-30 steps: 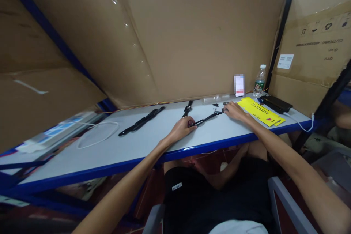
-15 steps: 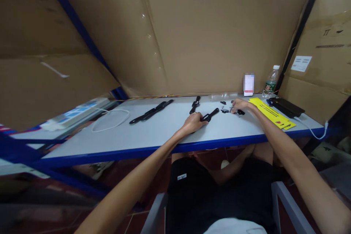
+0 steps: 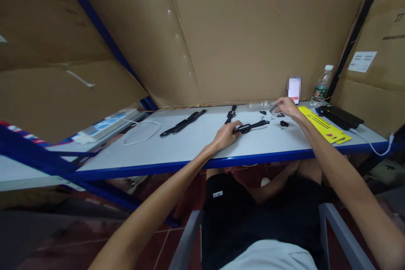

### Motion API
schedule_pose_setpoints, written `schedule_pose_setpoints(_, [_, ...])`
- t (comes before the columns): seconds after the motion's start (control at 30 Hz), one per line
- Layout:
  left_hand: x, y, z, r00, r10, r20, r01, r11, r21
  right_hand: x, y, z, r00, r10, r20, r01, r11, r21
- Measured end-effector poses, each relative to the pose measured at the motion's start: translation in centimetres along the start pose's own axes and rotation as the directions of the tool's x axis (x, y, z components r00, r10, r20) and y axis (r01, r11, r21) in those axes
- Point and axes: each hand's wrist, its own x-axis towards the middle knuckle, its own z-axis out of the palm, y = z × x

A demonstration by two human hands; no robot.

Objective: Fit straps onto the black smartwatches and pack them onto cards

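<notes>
Head view: cardboard (image 3: 253, 29) backed smooth pale desk (image 3: 142, 152) mid-frame; left hand (image 3: 225, 136) fingers pinched a slotted black bar (image 3: 253, 126); right hand (image 3: 287, 106) finger closure was indeterminable.

Black tool (image 3: 253, 126) at 3 o'clock (from mid-view) is looking smooth, semi-glossy; plastic or coated metal, can't tell. Black strips (image 3: 183, 123) at 9 are shining similarly. Tabletop (image 3: 186, 145) toward 7 is showing smooth pale laminate, its blue edge (image 3: 190, 168) at 6 resembling painted metal. Cardboard wall (image 3: 247, 29) around 12 is reading matt, small glossy spots (image 3: 168, 11) glinting at 11. Yellow cards (image 3: 322, 125) at 3 are looking like smooth paper; bottle (image 3: 320, 92) between 2 and 3 is gleaming clear plastic. Shorts (image 3: 253, 215) at 5 are appearing matt cloth.
</notes>
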Motion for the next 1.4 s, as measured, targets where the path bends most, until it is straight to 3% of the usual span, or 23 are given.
schedule_pose_setpoints(0.13, [1.2,0.5,0.6,0.992,0.126,0.024,-0.125,0.991,-0.045,-1.3,-2.6,3.3,0.990,-0.138,0.034,0.131,0.981,0.144])
schedule_pose_setpoints(0.23, [1.8,0.7,1.0,0.991,0.135,0.022,-0.135,0.990,-0.029,-2.1,-3.6,6.6,0.976,-0.130,0.173,0.102,0.982,0.162])
schedule_pose_setpoints(0.33, [1.7,0.7,1.3,0.992,0.126,-0.010,-0.126,0.992,0.033,-2.2,-3.5,8.3,0.953,-0.103,0.285,0.034,0.971,0.238])
schedule_pose_setpoints(0.53, [1.2,0.9,1.5,0.991,0.137,-0.007,-0.134,0.978,0.158,-1.7,-2.4,7.9,0.944,-0.058,0.326,-0.106,0.880,0.463])
schedule_pose_setpoints(0.7, [1.2,1.1,1.5,0.995,0.097,0.025,-0.100,0.980,0.174,-1.6,-2.2,7.7,0.912,-0.068,0.403,-0.141,0.874,0.466])
schedule_pose_setpoints(0.9, [1.2,1.3,1.4,0.996,0.079,0.048,-0.087,0.974,0.209,-1.7,-2.2,8.0,0.922,-0.064,0.382,-0.133,0.874,0.467])
schedule_pose_setpoints(1.03, [1.0,1.5,1.3,0.994,0.097,0.059,-0.108,0.963,0.245,-1.7,-2.1,7.9,0.922,-0.100,0.375,-0.072,0.906,0.417])
schedule_pose_setpoints(1.27, [0.7,2.2,0.9,0.998,0.042,0.054,-0.057,0.950,0.308,-2.1,-1.7,7.9,0.911,-0.295,0.289,0.233,0.945,0.229])
schedule_pose_setpoints(1.4, [0.7,2.3,0.9,0.999,0.037,0.039,-0.047,0.953,0.299,-2.5,-1.7,7.9,0.919,-0.295,0.260,0.259,0.952,0.164])
